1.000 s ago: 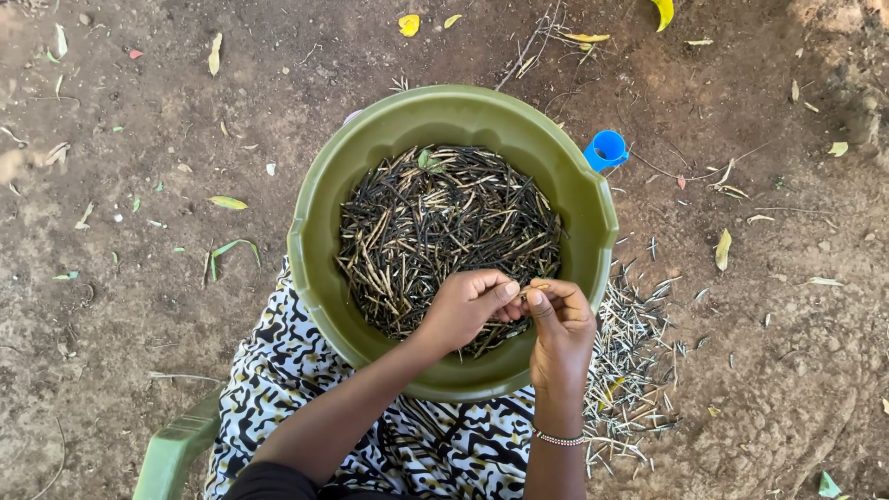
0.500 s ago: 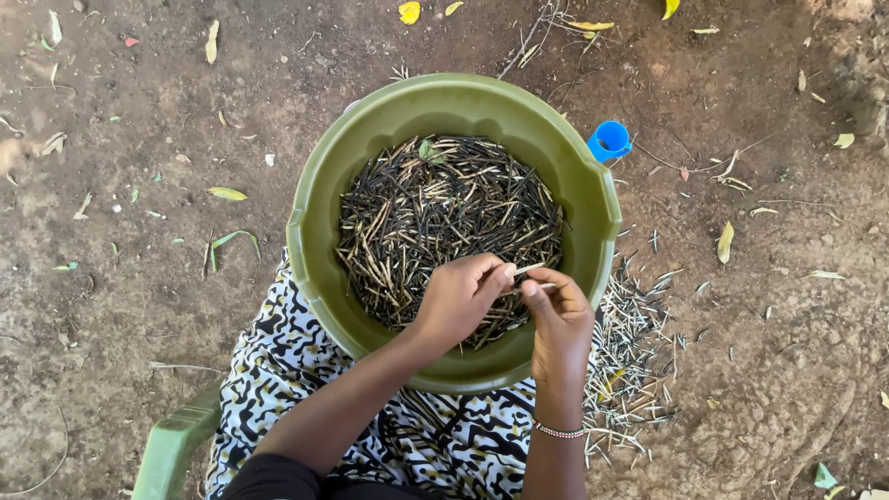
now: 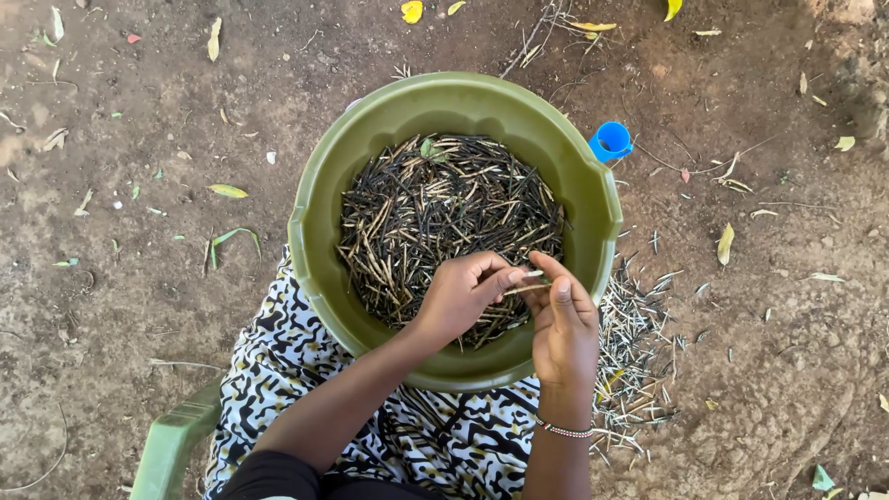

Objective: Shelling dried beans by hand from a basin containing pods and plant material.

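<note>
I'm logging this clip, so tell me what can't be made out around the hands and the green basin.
- Head view: the left hand and right hand cover most of the thin pod they pinch.
- The pods hide the floor of the green basin.
- The basin partly hides the blue cup.
- The bottom edge cuts off the green chair.

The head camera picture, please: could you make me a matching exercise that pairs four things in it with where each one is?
Things:
1. green basin
2. blue cup
3. thin pod
4. beaded bracelet

Places:
A. on the right wrist
B. on the ground beside the basin's rim
C. on the patterned lap
D. between the fingertips of both hands

Pairs: 1-C, 2-B, 3-D, 4-A
</note>
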